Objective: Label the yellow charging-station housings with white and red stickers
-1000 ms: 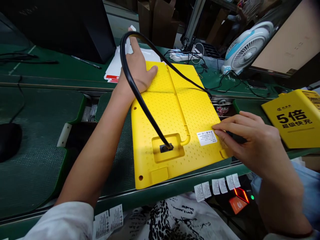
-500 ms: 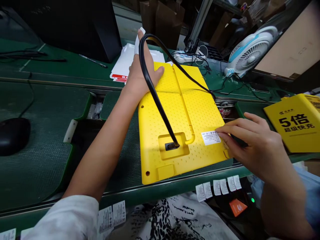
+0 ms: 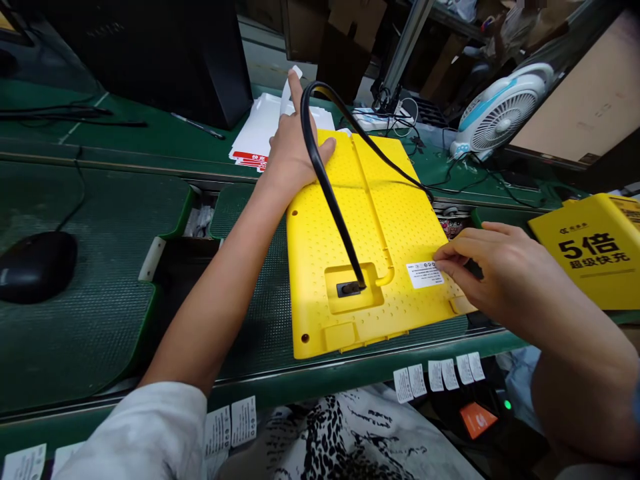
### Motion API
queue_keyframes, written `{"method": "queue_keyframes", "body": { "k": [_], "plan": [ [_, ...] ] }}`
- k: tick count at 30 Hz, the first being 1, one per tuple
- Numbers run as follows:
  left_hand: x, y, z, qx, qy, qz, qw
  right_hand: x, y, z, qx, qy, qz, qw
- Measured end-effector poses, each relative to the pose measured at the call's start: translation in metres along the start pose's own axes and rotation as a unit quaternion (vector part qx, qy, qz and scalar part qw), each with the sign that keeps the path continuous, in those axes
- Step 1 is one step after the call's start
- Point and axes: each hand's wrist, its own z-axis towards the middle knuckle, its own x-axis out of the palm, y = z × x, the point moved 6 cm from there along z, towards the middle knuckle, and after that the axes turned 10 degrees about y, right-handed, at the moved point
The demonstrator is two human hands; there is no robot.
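Note:
A yellow perforated plastic panel lies on the green bench, ribbed side up. A black cable rises from a black socket in its recess and arcs over the panel. My left hand rests on the panel's top left corner, fingers spread, with the cable in front of it. A white strip stands beside the raised index finger. My right hand touches the panel's right side, fingertips by a white label. Something dark sits under that hand, partly hidden.
A yellow printed card lies right of the panel. White sheets, a black monitor and a desk fan stand behind. A black mouse sits on a green mat at left. Paper tags hang from the bench's front edge.
The whole scene slides rightward in view as the head shifts. Both hands stay on the panel, and the cable still arcs over it.

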Motion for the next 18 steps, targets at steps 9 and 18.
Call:
{"method": "queue_keyframes", "body": {
  "k": [9, 18],
  "plan": [
    [0.003, 0.001, 0.002, 0.003, 0.008, -0.004, 1.000, 0.003, 0.002, 0.003, -0.044, 0.022, -0.064, 0.997],
    [0.001, -0.001, 0.002, -0.007, 0.005, 0.002, 1.000, 0.012, 0.000, 0.007, -0.063, 0.063, -0.111, 0.990]
  ]
}}
